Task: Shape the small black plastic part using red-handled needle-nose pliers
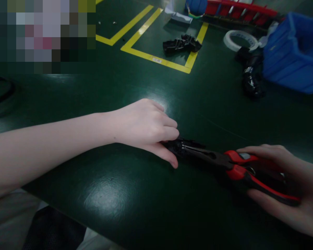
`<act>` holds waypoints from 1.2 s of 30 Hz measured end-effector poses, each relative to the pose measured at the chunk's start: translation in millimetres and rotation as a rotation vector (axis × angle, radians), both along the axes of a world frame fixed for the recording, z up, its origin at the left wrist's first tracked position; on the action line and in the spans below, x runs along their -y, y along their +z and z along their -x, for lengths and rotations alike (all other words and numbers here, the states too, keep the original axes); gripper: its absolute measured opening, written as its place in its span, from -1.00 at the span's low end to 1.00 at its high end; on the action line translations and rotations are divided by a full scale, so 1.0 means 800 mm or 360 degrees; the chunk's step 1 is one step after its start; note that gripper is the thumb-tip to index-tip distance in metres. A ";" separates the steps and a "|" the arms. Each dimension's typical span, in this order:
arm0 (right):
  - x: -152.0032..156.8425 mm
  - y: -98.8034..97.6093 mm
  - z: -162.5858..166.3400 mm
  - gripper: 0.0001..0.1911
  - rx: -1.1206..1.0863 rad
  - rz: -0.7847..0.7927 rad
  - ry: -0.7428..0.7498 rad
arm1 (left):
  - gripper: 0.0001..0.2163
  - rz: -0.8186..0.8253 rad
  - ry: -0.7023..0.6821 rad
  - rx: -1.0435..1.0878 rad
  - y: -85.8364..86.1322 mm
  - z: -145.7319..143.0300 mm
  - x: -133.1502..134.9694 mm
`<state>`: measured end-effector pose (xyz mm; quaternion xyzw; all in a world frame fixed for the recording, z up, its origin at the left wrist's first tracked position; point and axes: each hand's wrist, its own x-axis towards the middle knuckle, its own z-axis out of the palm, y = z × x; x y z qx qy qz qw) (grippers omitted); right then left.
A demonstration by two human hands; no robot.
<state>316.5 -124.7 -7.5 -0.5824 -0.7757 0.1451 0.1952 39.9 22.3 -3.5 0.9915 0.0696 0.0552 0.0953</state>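
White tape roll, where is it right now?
Head view, upper right: the white tape roll lies on the green table, just left of the blue bin.

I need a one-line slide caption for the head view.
Left hand holds a black part on the green table; right hand grips red-handled pliers, nose at the part.

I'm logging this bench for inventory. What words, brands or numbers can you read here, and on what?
No text here can be read.
White tape roll: dark marks on its band, too blurred to read.
Yellow line: a small pale label, too small to read.
Red-handled pliers in the right hand, black part held by the left hand: no marking shows.
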 end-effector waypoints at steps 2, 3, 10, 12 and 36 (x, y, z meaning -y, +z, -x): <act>0.000 0.000 0.000 -0.56 0.0006 -0.0021 0.0018 | -0.48 0.0022 -0.0006 0.0031 -0.001 0.000 0.000; 0.000 0.000 0.000 -0.57 0.0006 -0.0026 0.0024 | -0.47 0.0027 -0.0012 0.0051 -0.001 0.000 0.000; -0.002 0.000 0.004 -0.56 0.0045 -0.0058 0.0044 | -0.49 -0.0019 -0.0046 0.0114 -0.003 0.001 0.000; -0.003 0.000 0.003 -0.55 0.0063 -0.0080 0.0074 | -0.49 -0.0039 -0.0047 0.0107 -0.003 0.001 0.000; -0.010 0.006 -0.004 -0.54 0.0384 -0.0439 0.0403 | -0.62 -0.0173 -0.0102 0.0038 0.000 0.001 0.002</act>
